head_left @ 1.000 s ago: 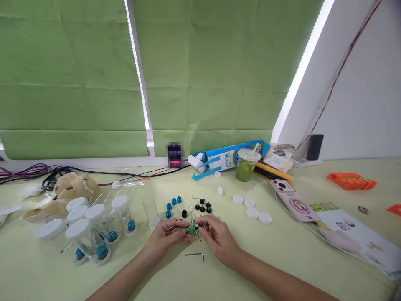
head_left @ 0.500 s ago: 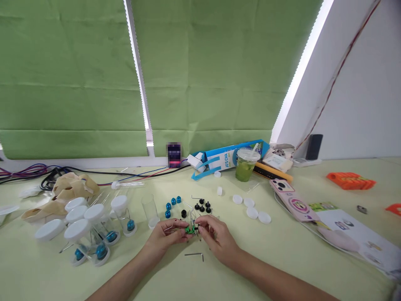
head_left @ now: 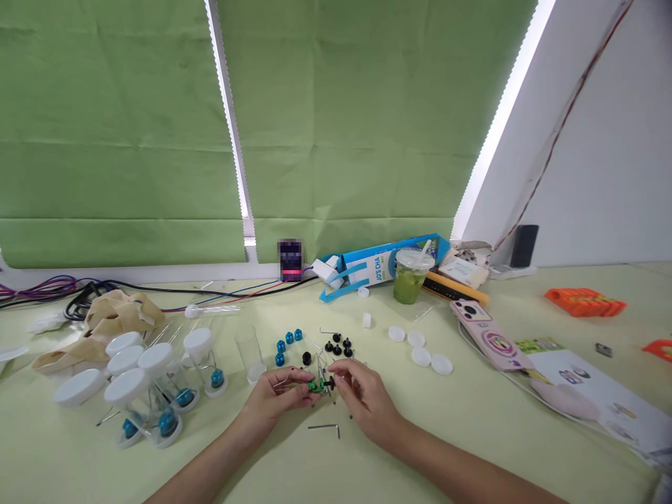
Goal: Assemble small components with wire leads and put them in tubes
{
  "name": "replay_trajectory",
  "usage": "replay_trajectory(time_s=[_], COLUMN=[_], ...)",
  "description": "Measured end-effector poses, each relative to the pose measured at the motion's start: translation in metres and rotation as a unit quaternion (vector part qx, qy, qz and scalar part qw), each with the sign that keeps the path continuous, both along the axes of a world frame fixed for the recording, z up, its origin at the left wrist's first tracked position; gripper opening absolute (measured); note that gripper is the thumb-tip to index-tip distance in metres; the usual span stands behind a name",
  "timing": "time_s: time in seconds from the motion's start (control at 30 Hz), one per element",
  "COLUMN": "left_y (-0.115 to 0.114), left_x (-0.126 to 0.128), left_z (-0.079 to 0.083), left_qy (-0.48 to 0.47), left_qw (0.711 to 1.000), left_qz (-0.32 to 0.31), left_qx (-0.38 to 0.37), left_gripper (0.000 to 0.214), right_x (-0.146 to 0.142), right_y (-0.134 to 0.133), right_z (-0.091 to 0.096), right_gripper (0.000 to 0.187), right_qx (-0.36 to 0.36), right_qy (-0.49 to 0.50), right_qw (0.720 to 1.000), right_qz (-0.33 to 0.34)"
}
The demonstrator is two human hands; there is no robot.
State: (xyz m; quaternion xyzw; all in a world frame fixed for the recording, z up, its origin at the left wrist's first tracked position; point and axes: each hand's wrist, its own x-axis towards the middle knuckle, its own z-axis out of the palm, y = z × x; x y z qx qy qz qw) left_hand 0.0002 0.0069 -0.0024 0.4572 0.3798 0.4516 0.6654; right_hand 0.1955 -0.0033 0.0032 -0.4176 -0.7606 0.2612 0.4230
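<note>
My left hand (head_left: 276, 397) pinches a small green part (head_left: 316, 384) from the left, just above the table. My right hand (head_left: 365, 399) pinches a small black knob (head_left: 330, 383) against the green part's right side. Thin wires stick up between my fingertips. A bent hex key (head_left: 325, 427) lies on the table just below my hands. Beyond my fingers sit several blue caps (head_left: 288, 343) and several black knobs (head_left: 339, 345).
Clear tubes with white lids (head_left: 137, 385) and blue pieces stand at the left, and an open clear tube (head_left: 250, 350) is nearer my hands. White lids (head_left: 423, 353), a green drink cup (head_left: 412, 276), a phone (head_left: 486, 334) and papers (head_left: 588, 385) lie to the right. Cables run along the back edge.
My hands have stayed together on the green part; the black knob now shows more clearly at my right fingertips. The view has shifted slightly.
</note>
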Motion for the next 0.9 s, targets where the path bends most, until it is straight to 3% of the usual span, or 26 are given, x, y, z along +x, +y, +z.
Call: replay_trajectory(time_s=[0.47,0.9], left_y=[-0.0003,0.0001], left_x=[0.0004,0.0003], left_z=[0.0002,-0.0005], left_qy=[-0.004,-0.001], left_qw=[1.0,1.0], left_qz=[0.004,-0.002], left_qx=[0.0,0.003], left_gripper=[0.02,0.023], right_x=[-0.0009,-0.0006], right_y=[-0.0018,-0.0012], right_z=[0.0002,-0.0002], right_gripper=[0.027,0.021], right_qx=[0.026,0.027], right_qy=[-0.008,-0.012], right_qw=[0.999,0.999], right_qz=[0.02,0.02])
